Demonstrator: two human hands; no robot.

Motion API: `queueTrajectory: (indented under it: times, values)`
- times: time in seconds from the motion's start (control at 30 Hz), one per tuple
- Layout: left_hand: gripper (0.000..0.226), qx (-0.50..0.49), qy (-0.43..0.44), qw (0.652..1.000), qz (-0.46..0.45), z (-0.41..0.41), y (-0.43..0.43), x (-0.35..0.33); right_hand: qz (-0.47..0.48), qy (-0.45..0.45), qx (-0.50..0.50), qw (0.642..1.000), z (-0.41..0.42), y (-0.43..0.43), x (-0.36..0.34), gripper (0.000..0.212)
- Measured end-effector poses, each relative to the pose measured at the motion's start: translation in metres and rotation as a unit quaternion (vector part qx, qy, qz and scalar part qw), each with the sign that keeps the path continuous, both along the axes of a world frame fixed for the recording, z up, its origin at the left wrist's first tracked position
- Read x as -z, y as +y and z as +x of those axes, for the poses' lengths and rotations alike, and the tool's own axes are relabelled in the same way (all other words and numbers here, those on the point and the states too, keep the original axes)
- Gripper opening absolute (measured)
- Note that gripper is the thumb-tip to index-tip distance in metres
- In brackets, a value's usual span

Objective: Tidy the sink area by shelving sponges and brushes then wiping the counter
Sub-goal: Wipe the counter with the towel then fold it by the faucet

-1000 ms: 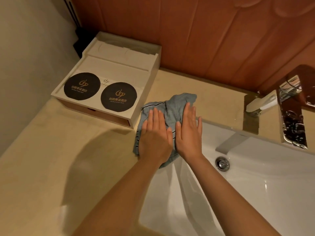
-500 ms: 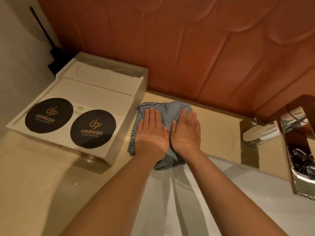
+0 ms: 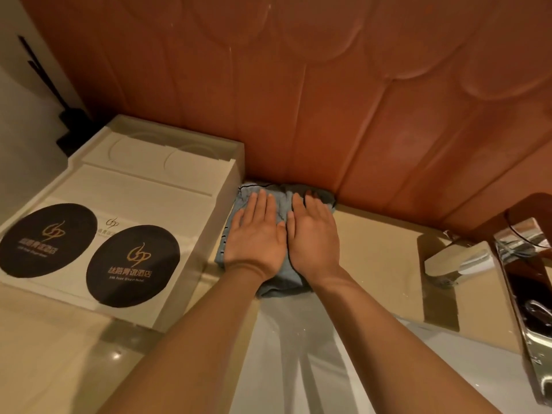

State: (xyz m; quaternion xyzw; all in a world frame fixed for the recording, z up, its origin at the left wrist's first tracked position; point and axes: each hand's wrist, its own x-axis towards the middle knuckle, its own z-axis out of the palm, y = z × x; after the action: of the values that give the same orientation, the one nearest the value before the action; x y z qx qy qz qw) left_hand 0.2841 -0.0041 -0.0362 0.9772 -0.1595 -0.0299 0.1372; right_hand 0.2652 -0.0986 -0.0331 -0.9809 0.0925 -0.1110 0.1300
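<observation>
A reddish wall panel [image 3: 328, 100] backs the beige tabletop [image 3: 379, 252], with the white sink [image 3: 313, 369] in front and a white box [image 3: 155, 186] carrying two black round labels at the left. A blue cloth [image 3: 280, 282] lies on the tabletop against the wall, just beside the box. The left hand [image 3: 257, 239] and right hand [image 3: 313, 237] press flat on it side by side, fingers stretched out and gripping nothing.

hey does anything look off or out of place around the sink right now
Nothing stands out. Both hands, left and right, press flat on a bunched blue cloth on the counter, up against the wall beside the white tray. No spills or damage show.
</observation>
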Motion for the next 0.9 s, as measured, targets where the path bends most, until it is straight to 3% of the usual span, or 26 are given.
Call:
queueTrajectory:
  times: [0.1,0.27,0.47,0.7,0.9]
  values:
    - [0.052,0.012,-0.009,1.000,-0.017,0.008,0.001,-0.002,0.015,0.023,-0.018,0.999,0.001,-0.001,0.001,0.073]
    - [0.050,0.015,0.025,0.999,-0.043,0.014,0.003,-0.004,0.016,0.036,-0.023,0.999,0.001,-0.001,0.001,0.083]
    - [0.052,-0.013,0.090,0.994,-0.053,0.001,-0.011,-0.010,0.027,0.115,-0.002,0.993,-0.015,-0.013,-0.003,0.055]
    - [0.057,0.014,0.120,0.992,-0.045,-0.037,-0.057,-0.012,0.009,0.131,0.037,0.991,-0.055,-0.059,-0.006,0.055]
    - [0.056,0.078,0.216,0.965,-0.130,-0.068,-0.091,-0.020,-0.017,0.156,0.078,0.984,-0.098,-0.094,-0.004,0.060]
